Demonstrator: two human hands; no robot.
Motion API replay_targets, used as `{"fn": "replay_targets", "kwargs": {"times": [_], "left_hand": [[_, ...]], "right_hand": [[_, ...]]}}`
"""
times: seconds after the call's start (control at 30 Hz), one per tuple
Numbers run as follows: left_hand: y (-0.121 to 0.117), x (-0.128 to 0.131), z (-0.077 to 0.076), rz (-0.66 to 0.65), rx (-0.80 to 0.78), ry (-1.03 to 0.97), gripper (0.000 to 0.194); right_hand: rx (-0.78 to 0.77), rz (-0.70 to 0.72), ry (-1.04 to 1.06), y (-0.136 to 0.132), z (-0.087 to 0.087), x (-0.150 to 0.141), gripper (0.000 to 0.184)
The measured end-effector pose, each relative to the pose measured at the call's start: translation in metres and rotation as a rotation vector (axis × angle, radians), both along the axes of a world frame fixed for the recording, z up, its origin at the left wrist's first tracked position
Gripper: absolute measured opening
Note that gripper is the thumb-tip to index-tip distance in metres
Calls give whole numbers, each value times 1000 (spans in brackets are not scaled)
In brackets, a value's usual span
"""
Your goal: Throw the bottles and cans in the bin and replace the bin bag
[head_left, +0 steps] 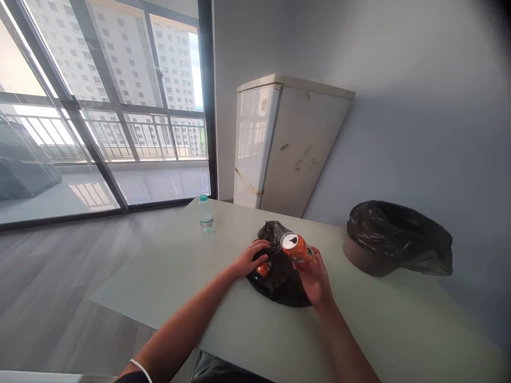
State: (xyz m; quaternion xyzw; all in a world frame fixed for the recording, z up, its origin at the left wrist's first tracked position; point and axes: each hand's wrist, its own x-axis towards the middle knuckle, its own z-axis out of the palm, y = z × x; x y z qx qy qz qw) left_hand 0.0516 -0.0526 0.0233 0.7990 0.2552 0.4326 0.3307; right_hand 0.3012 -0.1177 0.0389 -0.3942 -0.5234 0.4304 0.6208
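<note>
Orange, the drink can (pixel 297 249) was clasped at a tilt in the right hand (pixel 315 277) above a black plastic bag (pixel 280 272). The left hand (pixel 250 259) lay half uncurled beside a second can (pixel 263 270), its hold unclear

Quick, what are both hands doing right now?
Left hand: fingers spread at the black bag; can't tell if it's gripping anything.
Right hand: closed around an orange can.

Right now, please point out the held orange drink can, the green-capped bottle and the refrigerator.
Held orange drink can (pixel 300 250): head view, printed side.
Green-capped bottle (pixel 206 213): head view, clear body.
Refrigerator (pixel 293 154): head view, side panel.
</note>
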Motion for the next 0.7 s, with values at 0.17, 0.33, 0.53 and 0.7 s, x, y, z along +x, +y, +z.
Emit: {"fn": "replay_targets", "kwargs": {"times": [0.17,0.33,0.53,0.7], "left_hand": [[-8,0,9,-7,10,-200,72],[-10,0,4,-179,-258,-337,88],[10,-17,7,217,-287,-622,80],[36,-51,-5,794,-180,-357,71]], "right_hand": [[-70,116,-43,-5,-13,-28,56],[-30,146,-128,-4,-24,-46,56],[57,-55,-482,-3,-17,-28,41],[40,-188,-716,0,-18,-12,54]]}}
